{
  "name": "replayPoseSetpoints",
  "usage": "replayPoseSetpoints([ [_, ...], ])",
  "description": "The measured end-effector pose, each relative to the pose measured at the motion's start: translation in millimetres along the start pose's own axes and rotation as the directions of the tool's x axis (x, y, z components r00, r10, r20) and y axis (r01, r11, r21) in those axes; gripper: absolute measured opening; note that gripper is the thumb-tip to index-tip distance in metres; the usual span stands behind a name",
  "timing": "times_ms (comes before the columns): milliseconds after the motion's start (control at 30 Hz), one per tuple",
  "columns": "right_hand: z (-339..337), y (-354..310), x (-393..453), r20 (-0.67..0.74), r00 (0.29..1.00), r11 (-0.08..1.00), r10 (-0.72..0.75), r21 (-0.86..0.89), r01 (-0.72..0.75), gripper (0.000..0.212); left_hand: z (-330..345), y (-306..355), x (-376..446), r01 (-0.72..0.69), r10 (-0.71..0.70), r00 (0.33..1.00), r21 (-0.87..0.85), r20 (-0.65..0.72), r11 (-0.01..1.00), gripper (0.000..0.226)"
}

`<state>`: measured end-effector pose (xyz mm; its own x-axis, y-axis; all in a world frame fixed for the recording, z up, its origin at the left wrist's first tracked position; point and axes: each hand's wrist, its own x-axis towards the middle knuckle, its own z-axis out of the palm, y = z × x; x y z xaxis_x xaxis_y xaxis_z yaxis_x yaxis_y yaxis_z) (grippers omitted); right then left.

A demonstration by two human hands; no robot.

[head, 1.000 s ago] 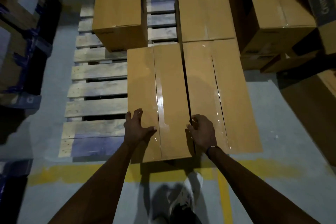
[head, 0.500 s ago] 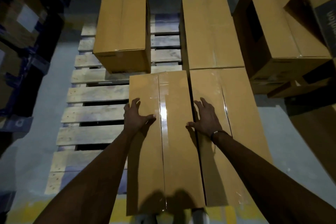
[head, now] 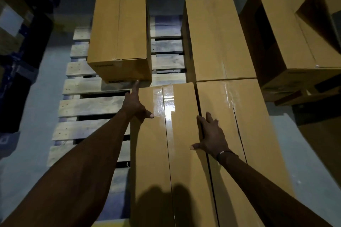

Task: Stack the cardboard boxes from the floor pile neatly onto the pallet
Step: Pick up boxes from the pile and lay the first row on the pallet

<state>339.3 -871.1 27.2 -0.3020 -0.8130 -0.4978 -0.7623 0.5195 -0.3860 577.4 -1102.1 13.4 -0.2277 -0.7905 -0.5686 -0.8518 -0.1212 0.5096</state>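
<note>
Left of the left hand (head: 134,104) the bare slats of the wooden pallet (head: 88,106) run out toward the grey floor (head: 35,116). Just beyond that hand's fingertips stands the far-left box (head: 120,31), upright on the pallet, its near bottom edge close to the outstretched index finger; whether the finger touches it cannot be told.

The left hand lies flat on the left edge of the near-left box (head: 166,143), near that box's far-left corner. Its fingers are straight, the thumb spread wide to the right across the top panel toward the glossy tape seam. It grips nothing; it rests on the cardboard.

The near-left box lies long-ways on the pallet between the two hands, stretching back under both forearms toward the person.

The right hand (head: 210,136) lies over the dark seam where the near-left box meets the near-right box (head: 249,134). Its fingers are extended and slightly spread, pointing away from the person, the thumb angled left onto the near-left box's top. It too holds nothing, pressing flat on the cardboard. A dark band sits at its wrist.

Beyond the right hand, the far-right box (head: 217,38) butts against the far end of the near-right box. Well to the right of that hand, more boxes (head: 280,31) sit in a pile beside the pallet.
</note>
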Motion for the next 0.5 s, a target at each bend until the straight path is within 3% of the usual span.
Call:
replayPoseSetpoints([
  [133, 1.7, -1.6, 1.6, -0.011, 1.0, 1.0, 0.023, 0.017, -0.023, 0.134, -3.6, 2.7, 5.0, -0.045, 0.041, 0.998, 0.09, 0.043, 0.995, 0.149],
  [233, 1.9, -3.5, 1.2, -0.007, 0.999, 0.999, 0.043, 0.033, -0.043, 0.134, -4.8, 3.4, 2.3, -0.09, 0.089, 0.996, 0.076, 0.021, 0.993, 0.153],
  [500, -1.6, -6.8, -0.5, 0.015, 0.999, 0.998, 0.051, 0.031, -0.051, 0.132, -5.8, 9.0, -3.8, -0.138, 0.138, 0.99, 0.059, -0.001, 0.989, 0.132],
])
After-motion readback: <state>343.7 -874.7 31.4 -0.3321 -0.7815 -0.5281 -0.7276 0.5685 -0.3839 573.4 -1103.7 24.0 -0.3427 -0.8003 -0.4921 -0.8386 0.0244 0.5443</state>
